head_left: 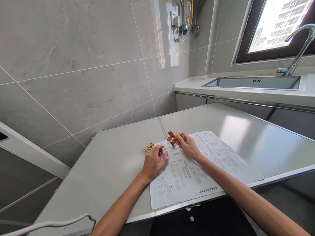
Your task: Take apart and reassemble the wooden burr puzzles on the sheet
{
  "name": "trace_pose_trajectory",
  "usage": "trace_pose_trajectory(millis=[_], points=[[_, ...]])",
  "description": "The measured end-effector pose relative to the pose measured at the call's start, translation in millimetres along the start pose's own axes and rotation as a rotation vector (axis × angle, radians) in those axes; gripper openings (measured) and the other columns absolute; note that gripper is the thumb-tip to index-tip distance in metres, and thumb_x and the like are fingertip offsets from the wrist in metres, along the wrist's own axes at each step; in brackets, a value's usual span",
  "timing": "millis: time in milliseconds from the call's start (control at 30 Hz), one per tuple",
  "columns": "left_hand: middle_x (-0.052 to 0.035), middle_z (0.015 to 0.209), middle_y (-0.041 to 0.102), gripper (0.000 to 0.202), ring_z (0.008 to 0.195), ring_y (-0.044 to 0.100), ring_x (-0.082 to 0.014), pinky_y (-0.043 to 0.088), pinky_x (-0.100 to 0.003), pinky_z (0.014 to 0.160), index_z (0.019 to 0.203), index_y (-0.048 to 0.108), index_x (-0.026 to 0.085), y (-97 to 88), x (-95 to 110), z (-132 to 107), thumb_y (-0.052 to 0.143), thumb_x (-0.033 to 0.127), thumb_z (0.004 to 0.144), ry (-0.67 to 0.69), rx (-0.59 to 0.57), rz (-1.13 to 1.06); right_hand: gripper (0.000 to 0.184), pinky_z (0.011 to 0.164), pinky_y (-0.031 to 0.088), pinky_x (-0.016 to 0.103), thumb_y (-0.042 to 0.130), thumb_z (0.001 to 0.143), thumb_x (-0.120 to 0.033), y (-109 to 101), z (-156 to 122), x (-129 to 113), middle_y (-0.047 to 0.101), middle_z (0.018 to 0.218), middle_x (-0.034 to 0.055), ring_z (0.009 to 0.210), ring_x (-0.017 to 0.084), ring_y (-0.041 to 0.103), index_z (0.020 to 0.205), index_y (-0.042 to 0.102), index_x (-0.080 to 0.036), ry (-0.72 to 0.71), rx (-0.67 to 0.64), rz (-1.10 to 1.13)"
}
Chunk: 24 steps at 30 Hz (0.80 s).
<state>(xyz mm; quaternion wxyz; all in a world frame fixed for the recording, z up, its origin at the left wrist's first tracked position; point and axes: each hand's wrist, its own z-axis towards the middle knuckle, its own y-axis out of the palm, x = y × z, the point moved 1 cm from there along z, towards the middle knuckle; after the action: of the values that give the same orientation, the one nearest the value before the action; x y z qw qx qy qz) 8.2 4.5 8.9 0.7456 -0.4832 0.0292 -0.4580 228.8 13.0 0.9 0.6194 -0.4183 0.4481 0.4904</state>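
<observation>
My right hand (188, 144) pinches a small wooden puzzle assembly (172, 137), held just above the far edge of a printed instruction sheet (197, 167). My left hand (154, 161) rests on the sheet's left part with its fingers curled loosely; nothing shows in them. A loose wooden puzzle piece (149, 147) lies on the grey table (110, 164) just beyond the left fingertips, apart from them.
The sheet overhangs the table's near edge. A white counter with a steel sink (256, 82) and a tap (299, 49) stands at the back right under a window. Grey tiled wall runs behind. A white cable (49, 224) loops at the bottom left.
</observation>
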Motion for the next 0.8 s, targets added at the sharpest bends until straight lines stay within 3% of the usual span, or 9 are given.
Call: trace_pose_trajectory(millis=[133,233,433,567,800], points=[[-0.0076,0.115,0.062,0.051,0.1,0.063,-0.0214,0.055,-0.038,0.088,0.135,0.045,0.025,-1.6,0.7,1.7,0.07,0.042,0.094,-0.056,0.042,-0.071,0.048,0.057,0.041,0.027,0.049,0.098,-0.069,1.9,-3.7,-7.4,0.061,0.074,-0.001,0.059,0.014,0.049,0.084,0.054,-0.023,0.022,-0.131,0.081],[-0.0113,0.128,0.058,0.065,0.116,0.061,-0.0255,0.055,-0.043,0.096,0.14,0.041,0.027,-0.9,-0.1,2.0,0.076,0.047,0.089,-0.118,0.059,-0.154,0.046,0.055,0.039,0.026,0.05,0.098,-0.067,3.9,-5.9,-10.2,0.062,0.072,-0.002,0.057,0.013,0.048,0.084,0.052,-0.023,0.06,-0.259,0.144],[-0.0154,0.152,0.051,0.09,0.137,0.053,-0.033,0.046,-0.053,0.113,0.153,0.035,0.029,5.2,-5.3,0.7,0.084,0.05,0.081,-0.281,-0.055,-0.364,0.046,0.053,0.038,0.026,0.053,0.098,-0.065,8.3,-7.9,-6.7,0.063,0.071,-0.0023,0.054,0.012,0.048,0.081,0.047,-0.022,0.118,-0.481,0.207],[-0.0146,0.154,0.052,0.097,0.142,0.052,-0.0342,0.04,-0.056,0.12,0.156,0.037,0.029,5.7,-5.2,1.1,0.089,0.048,0.076,-0.338,-0.129,-0.468,0.045,0.054,0.04,0.027,0.055,0.098,-0.064,8.3,-8.9,-6.8,0.066,0.074,-0.0004,0.056,0.013,0.051,0.082,0.049,-0.022,0.137,-0.579,0.262],[-0.0136,0.149,0.058,0.092,0.136,0.058,-0.0334,0.043,-0.057,0.12,0.15,0.046,0.028,5.0,-4.4,2.3,0.092,0.044,0.072,-0.326,-0.076,-0.492,0.042,0.054,0.041,0.026,0.057,0.098,-0.064,6.4,-10.8,-9.8,0.063,0.07,-0.0033,0.055,0.012,0.051,0.094,0.051,-0.023,0.107,-0.592,0.23]])
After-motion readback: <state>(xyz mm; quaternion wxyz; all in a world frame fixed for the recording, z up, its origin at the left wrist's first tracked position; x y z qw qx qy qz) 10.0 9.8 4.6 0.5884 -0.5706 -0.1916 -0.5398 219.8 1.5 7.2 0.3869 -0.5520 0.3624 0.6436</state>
